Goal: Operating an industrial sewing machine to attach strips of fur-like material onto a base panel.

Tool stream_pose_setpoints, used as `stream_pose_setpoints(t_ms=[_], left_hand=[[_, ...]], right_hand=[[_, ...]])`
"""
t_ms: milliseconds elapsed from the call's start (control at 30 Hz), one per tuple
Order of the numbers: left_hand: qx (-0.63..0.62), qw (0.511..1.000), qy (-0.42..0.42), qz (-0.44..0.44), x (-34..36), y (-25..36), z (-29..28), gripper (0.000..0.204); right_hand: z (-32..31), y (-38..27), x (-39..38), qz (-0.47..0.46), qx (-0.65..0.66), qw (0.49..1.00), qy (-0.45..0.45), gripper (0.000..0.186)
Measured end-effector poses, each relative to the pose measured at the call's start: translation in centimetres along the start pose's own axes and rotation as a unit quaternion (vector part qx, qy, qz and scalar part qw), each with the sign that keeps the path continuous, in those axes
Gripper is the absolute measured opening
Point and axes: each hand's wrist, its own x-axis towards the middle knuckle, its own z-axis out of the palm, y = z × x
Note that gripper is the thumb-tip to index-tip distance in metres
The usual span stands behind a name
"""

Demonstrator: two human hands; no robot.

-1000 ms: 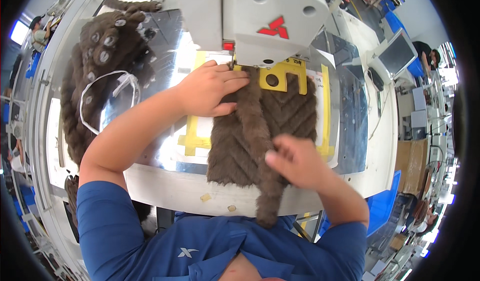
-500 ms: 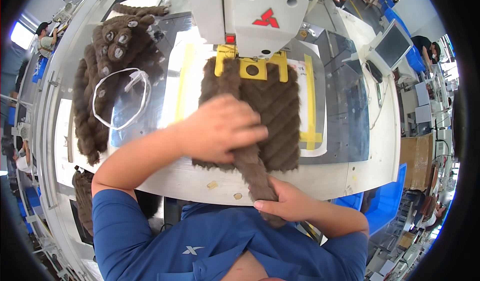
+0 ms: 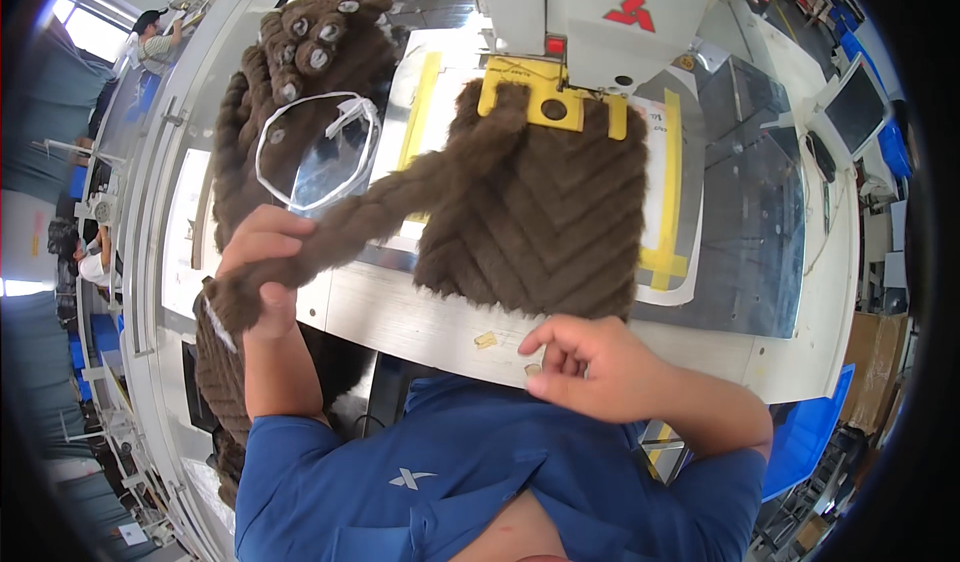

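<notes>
A brown furry panel (image 3: pixel 550 222) with a chevron pattern lies flat under the sewing machine head (image 3: pixel 600 32). Across its far edge sits a yellow clamp plate (image 3: pixel 590 112). One long furry strip (image 3: pixel 390 202) runs from beneath the plate toward the left, off the panel. Its loose end is gripped in my left hand (image 3: pixel 270 262), fingers wrapped around it above the table's near left side. My right hand (image 3: pixel 600 367) hovers by the table's front edge, just below the panel's near edge. Nothing is in it; thumb and forefinger are apart, the other fingers curled.
Several brown furry pieces with white round ends (image 3: pixel 325 42) are heaped at the back left, beside a white ring-shaped loop (image 3: pixel 262 152). A screen (image 3: pixel 850 107) stands at the right. Below the table's right edge is a blue bin (image 3: pixel 810 437). Yellow tape (image 3: pixel 668 192) borders the work area.
The strip's free end has swung from the front of the panel out to the left, and my left hand now holds it. My right hand has let go of it. The view has shifted.
</notes>
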Motion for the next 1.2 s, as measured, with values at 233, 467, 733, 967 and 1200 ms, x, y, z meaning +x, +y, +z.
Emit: stream_pose_setpoints(t_ms=[233,467,733,967,1200], left_hand=[[0.007,0.978,-0.198,0.068,2.1,7.8,4.9,0.039],[-0.075,0.852,-0.458,0.242,3.1,7.1,11.8,0.042],[-0.116,0.787,-0.603,0.066,7.1,0.8,16.9,0.045],[-0.145,0.699,-0.7,0.02,7.6,-1.3,16.1,0.038],[-0.126,0.69,-0.713,-0.009,8.7,0.7,18.0,0.039]], right_hand=[[-0.8,-0.4,4.3,0.046,0.174,0.983,0.039,0.036],[1.9,2.0,4.9,0.112,0.247,0.962,0.029,0.04],[4.2,2.6,1.8,-0.021,0.048,0.994,0.095,0.036],[1.9,3.1,-0.5,0.009,-0.083,0.992,0.09,0.04],[-0.3,3.1,0.0,-0.108,-0.158,0.978,0.088,0.032]])
